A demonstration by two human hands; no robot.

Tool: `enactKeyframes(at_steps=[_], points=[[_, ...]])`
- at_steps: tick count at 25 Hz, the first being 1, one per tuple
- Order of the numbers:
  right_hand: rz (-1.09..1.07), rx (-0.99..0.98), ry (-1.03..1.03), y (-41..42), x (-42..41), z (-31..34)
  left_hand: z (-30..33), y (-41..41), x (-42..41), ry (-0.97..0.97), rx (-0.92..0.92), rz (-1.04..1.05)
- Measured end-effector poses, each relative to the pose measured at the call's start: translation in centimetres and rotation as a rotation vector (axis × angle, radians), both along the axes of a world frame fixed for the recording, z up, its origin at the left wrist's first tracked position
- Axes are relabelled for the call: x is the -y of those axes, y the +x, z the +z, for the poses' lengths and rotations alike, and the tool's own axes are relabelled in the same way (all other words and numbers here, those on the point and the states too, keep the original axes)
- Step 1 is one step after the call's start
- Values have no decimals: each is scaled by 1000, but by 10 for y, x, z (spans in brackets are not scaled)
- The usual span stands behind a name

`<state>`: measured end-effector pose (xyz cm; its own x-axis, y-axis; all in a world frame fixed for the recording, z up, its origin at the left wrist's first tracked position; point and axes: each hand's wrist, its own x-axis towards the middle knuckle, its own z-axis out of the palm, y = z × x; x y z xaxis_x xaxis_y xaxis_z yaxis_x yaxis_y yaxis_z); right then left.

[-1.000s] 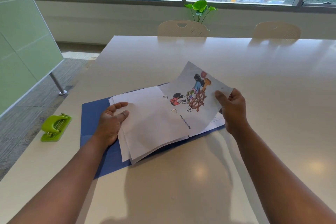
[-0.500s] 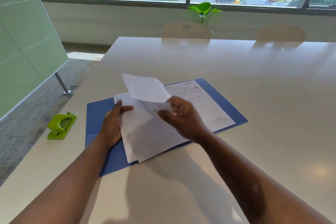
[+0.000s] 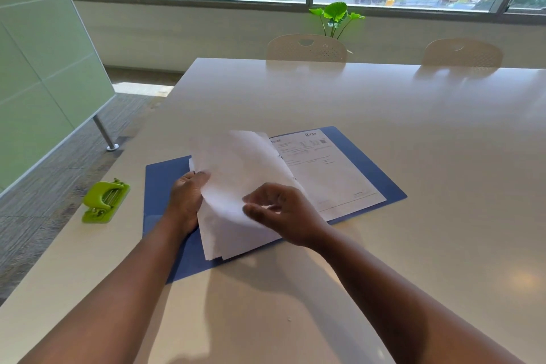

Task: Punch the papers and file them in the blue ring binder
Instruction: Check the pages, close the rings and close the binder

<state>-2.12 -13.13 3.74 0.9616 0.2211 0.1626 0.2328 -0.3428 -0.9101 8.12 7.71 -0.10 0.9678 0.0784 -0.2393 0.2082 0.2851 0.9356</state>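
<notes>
While the blue ring binder (image 3: pixel 369 162) lies open and flat on the white table (image 3: pixel 413 115), a green hole punch (image 3: pixel 105 200) sits off to its left near the table's edge, well apart from both hands. Two pale chairs (image 3: pixel 307 48) stand tucked in at the far side, and a leafy green plant (image 3: pixel 336 15) rises behind one of them under the window. On the binder's right half a printed sheet (image 3: pixel 331 174) lies face up, with two small rings showing along its inner edge. Over the left half, a white page (image 3: pixel 236 174) arcs up mid-turn and hides most of the stack (image 3: pixel 233 239) beneath it. The left hand (image 3: pixel 184 204) rests on the left edge of that stack, fingers fairly straight, thumb against the curling page. The right hand (image 3: pixel 283 213) hovers at the page's lower edge with thumb and fingers curled toward it; motion blur makes it hard to say whether they actually pinch the paper. Compared with half a second ago, the page has bowed further over to the left, the right hand has dropped lower and nearer, and more of the printed sheet is uncovered
</notes>
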Motion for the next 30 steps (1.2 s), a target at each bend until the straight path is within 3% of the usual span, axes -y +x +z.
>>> enactKeyframes(at_steps=[3,7,11,15,24,27,30], points=[[-279,70,24,5,29,4,-2,1,-6,-26,-4,6],[-700,-86,-411,16,90,-5,-7,5,-14,-81,-26,-11],[-771,-332,-679,10,132,-15,-12,8,-17,-85,-31,5],[-819,-410,-812,8,150,-19,-15,10,-19,-102,-39,34],[-781,-491,-648,16,162,-14,1,-2,-7,-65,-31,44],[-784,-482,-491,16,160,-18,1,-3,-6,-57,-16,48],[-860,-322,-251,13,151,-20,0,-4,-7,-46,-3,52]])
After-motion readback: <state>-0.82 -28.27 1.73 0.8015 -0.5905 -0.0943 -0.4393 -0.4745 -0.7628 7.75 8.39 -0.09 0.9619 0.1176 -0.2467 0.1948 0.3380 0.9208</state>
